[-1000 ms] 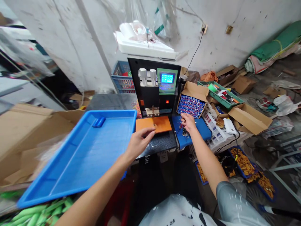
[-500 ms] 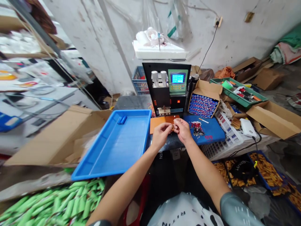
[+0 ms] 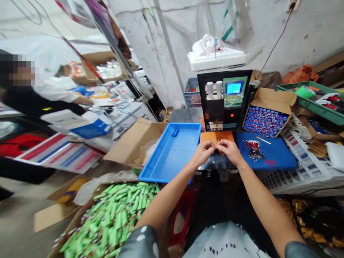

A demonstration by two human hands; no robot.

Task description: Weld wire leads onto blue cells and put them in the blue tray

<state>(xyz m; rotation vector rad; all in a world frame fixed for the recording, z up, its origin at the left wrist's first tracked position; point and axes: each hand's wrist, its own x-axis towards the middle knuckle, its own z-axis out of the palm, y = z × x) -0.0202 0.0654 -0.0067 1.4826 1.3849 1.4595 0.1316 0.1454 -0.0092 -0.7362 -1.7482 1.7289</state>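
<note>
My left hand (image 3: 204, 152) and my right hand (image 3: 228, 150) meet over the dark bench edge, fingers pinched close together. Whatever they hold is too small and hidden to name. Just behind them lies an orange board (image 3: 224, 135), at the foot of a black machine (image 3: 220, 107) with a lit screen and metal electrodes. To the right, a pile of short red and black wires (image 3: 254, 148) rests on a blue mat (image 3: 279, 157), near a thin white stick with an orange end (image 3: 263, 140). On the left stands a blue tray (image 3: 172, 157) holding a pair of blue cylindrical cells (image 3: 175, 132).
A cardboard box of blue cylindrical cells (image 3: 264, 120) lies right of the machine, before a green crate (image 3: 314, 104). Green-wrapped packs (image 3: 113, 218) fill a box at lower left. An open carton (image 3: 134, 143) adjoins the tray. A person (image 3: 34, 93) is at the far left.
The view has swung left, so the bench appears further right and a person shows at left. My hands remain together in front of the machine, a little lower.
</note>
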